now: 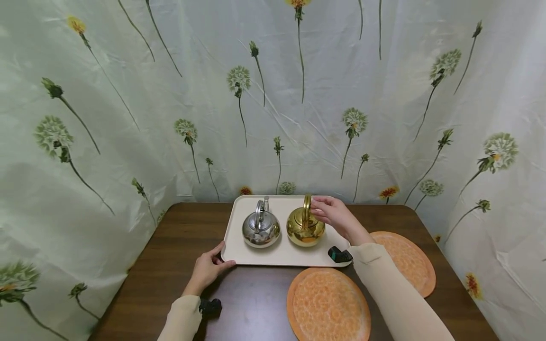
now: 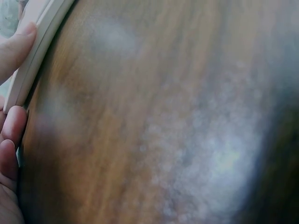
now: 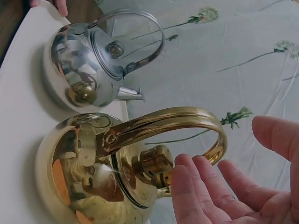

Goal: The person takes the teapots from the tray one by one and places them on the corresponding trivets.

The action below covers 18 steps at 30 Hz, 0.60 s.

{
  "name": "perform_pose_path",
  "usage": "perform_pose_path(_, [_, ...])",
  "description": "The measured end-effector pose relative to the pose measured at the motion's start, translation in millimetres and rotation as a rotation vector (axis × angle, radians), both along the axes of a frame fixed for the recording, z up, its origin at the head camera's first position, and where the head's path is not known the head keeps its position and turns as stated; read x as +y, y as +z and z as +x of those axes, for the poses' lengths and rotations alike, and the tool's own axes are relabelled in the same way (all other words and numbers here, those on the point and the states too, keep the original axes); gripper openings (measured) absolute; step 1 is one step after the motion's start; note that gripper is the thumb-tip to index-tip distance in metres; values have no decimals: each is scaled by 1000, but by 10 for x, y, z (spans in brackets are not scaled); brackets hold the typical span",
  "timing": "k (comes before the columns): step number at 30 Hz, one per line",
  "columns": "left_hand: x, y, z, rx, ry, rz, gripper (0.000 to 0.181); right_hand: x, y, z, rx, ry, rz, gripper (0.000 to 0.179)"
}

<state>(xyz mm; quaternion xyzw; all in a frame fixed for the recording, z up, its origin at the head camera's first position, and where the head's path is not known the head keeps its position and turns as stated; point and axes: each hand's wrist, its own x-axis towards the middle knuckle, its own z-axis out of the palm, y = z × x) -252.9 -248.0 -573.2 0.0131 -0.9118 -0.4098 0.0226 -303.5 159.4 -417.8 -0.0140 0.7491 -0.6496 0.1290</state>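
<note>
On my head feed, the silver kettle and the gold kettle stand upright side by side on the cream tray, with one orange mat just in front and a second orange mat off to the right. I have the left hand at the tray's near left corner and the right hand beside the gold handle. The left wrist feed shows me the thumb on the rim and the fingers curled at the outer edge — a pinch on the tray. On the right wrist feed, the right hand is loosely spread, thumb well apart, holding nothing; I cannot tell whether a fingertip touches the handle. By my reckoning, setting both kettles on the tray is done — whether any straightening is left, I can't tell.
</note>
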Motion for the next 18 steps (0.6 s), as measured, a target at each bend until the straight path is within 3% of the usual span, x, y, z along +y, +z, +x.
perform_pose_path(18, [6, 6, 9, -14, 8, 11, 87, -133, -76, -195, -54, -24, -64, 56])
